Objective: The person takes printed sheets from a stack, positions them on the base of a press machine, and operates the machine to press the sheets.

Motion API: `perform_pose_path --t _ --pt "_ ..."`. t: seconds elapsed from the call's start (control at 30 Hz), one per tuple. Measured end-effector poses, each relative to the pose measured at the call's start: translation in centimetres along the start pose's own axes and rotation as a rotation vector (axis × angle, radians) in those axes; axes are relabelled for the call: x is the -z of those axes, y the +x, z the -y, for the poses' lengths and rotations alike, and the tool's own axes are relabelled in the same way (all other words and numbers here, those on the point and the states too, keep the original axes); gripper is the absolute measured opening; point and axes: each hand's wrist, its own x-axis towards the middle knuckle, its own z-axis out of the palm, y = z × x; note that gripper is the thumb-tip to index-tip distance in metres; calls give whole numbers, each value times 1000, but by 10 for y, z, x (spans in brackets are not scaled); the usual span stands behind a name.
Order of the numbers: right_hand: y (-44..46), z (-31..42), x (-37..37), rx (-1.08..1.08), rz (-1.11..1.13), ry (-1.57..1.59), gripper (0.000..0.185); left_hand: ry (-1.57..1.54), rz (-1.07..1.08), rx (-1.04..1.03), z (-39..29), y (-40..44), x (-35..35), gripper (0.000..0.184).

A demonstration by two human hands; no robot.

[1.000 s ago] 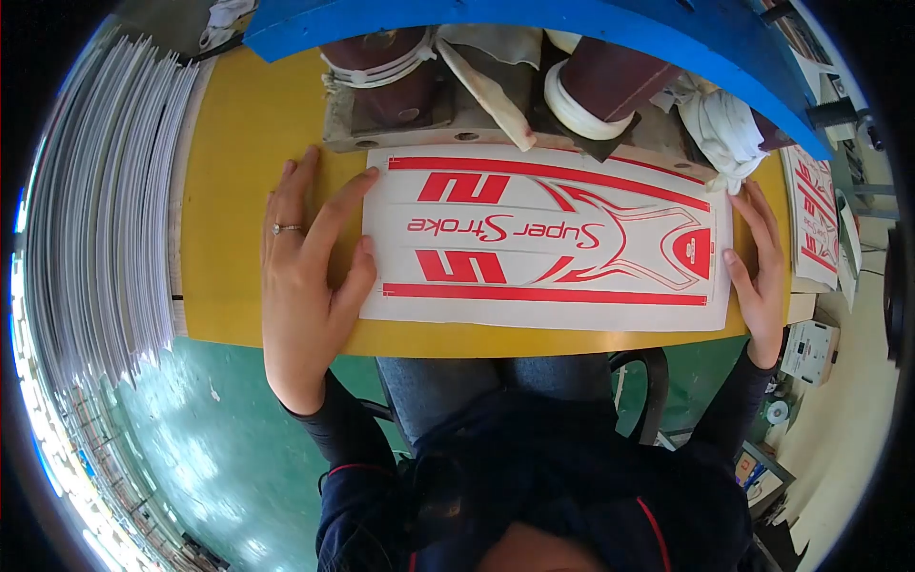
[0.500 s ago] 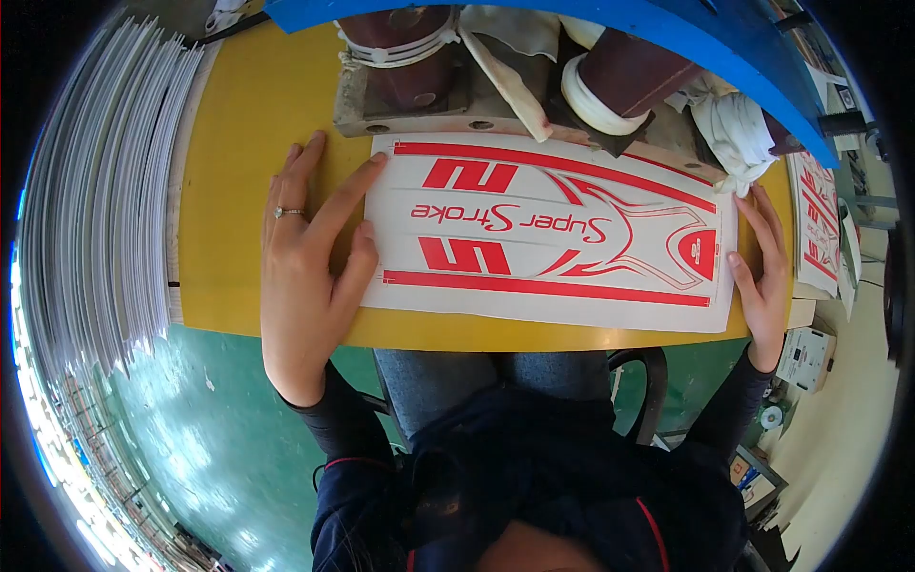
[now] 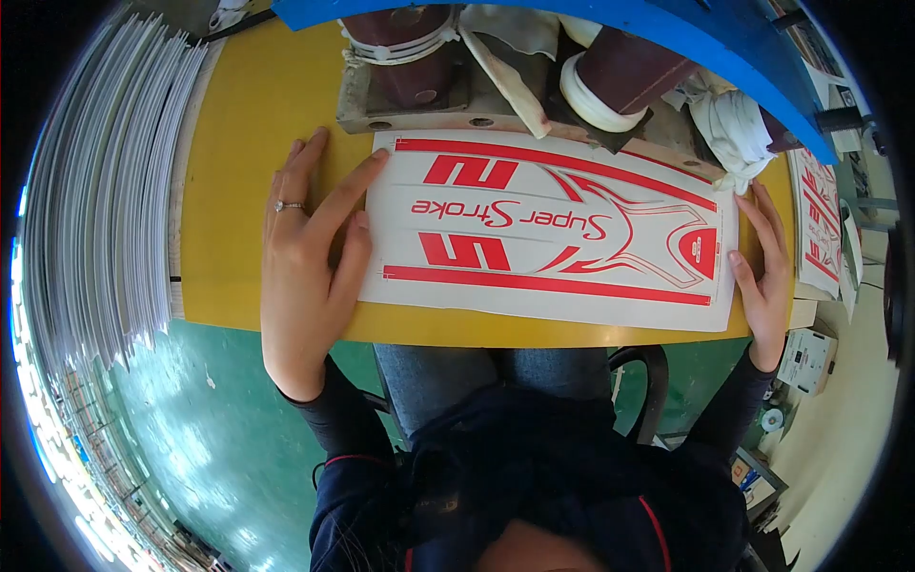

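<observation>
A white sheet printed in red with "Super Stroke" lettering (image 3: 553, 224) lies flat on the yellow table (image 3: 238, 105), upside down from where I sit. My left hand (image 3: 310, 253) rests at its left end, fingers spread, with the index fingertip on the upper left corner and the thumb along the left edge. At the right end, my right hand (image 3: 762, 272) touches the edge with fingertips and thumb apart. Neither hand is wrapped round anything. The sheet's far edge lies against the metal base (image 3: 438, 122) of a machine.
Over the far side stands a machine with a blue frame (image 3: 572, 14), dark red cylinders (image 3: 629, 71) and white cloth (image 3: 729, 129) tied on. A tall stack of sheets (image 3: 105, 191) fills the left. More red-printed sheets (image 3: 817, 229) lie at the right, near a white box (image 3: 808, 359).
Almost nothing differs. My left thumb has shifted slightly up and inward along the sheet's left edge; the sheet and my right hand stay in place.
</observation>
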Motion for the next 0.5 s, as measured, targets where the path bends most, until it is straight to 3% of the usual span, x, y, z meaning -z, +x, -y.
perform_pose_path --t 0.5 --pt "0 1 1 6 5 -4 57 -8 -6 -1 -1 -1 0 42"
